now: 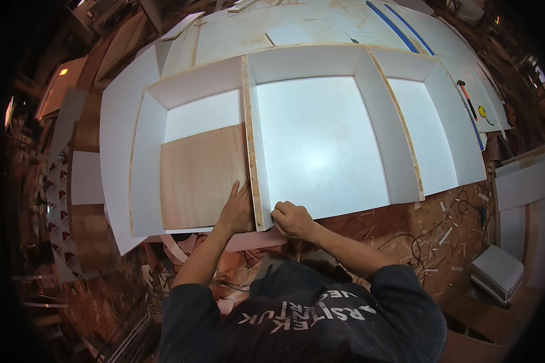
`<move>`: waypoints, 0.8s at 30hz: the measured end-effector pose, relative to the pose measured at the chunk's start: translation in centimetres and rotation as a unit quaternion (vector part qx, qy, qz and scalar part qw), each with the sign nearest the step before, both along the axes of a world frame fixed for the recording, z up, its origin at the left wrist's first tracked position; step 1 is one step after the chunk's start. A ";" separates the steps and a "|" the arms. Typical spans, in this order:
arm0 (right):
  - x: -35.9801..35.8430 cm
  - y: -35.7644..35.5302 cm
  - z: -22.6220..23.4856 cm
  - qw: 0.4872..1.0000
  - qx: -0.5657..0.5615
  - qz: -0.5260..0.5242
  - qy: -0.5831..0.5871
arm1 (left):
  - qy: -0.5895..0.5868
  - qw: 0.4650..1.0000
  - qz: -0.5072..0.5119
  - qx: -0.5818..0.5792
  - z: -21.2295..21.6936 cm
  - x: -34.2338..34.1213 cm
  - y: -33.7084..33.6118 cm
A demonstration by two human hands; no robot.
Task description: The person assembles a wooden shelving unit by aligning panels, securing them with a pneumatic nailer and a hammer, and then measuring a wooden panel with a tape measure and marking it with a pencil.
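Observation:
A white cabinet frame [399, 139] lies in front of me, split into three compartments by two upright dividers with raw wood edges. My left hand [238, 210] rests against the left side of the left divider [252, 157] near its front end, fingers stretched out. Beneath that hand, a brown wooden panel [203, 175] covers the front part of the left compartment. On the divider's other side, my right hand [293, 220] is closed at the front corner of the middle compartment [321, 139]. Whatever its curled fingers may hold is hidden.
A hammer [464, 91] with an orange-and-black handle and a yellow tape measure [482, 112] lie right of the frame. Blue strips [393, 27] lie at the far side. Wood scraps litter the floor [436, 242]; stacked white boards [498, 272] stand at the lower right.

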State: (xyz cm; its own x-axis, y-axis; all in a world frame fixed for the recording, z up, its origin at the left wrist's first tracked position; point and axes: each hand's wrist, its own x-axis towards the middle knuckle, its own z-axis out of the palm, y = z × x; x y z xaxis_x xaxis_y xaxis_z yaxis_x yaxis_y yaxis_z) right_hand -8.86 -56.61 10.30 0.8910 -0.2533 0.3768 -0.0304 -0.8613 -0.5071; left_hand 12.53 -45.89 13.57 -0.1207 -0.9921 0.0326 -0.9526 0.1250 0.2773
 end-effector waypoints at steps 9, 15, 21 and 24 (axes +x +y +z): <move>1.6 0.2 0.3 0.992 0.068 -0.103 -0.026 | 0.008 1.000 0.015 0.005 -0.1 0.1 0.0; 0.8 1.1 1.7 0.990 0.111 -0.081 -0.031 | 0.006 0.999 0.027 -0.024 0.0 0.3 0.2; 0.6 1.0 2.3 0.992 0.099 -0.066 0.050 | 0.015 0.999 0.034 -0.004 -0.1 0.3 0.2; 0.4 0.6 2.2 0.995 0.081 -0.033 0.047 | 0.018 0.999 0.036 -0.002 0.0 0.1 0.1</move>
State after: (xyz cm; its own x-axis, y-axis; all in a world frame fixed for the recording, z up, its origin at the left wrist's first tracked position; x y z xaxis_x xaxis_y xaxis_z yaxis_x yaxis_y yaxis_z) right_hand -8.44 -56.04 12.46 0.9002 -0.3621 0.2419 -0.1376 -0.7636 -0.6309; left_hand 12.68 -45.79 13.53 -0.0473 -0.9981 0.0396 -0.9489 0.0573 0.3104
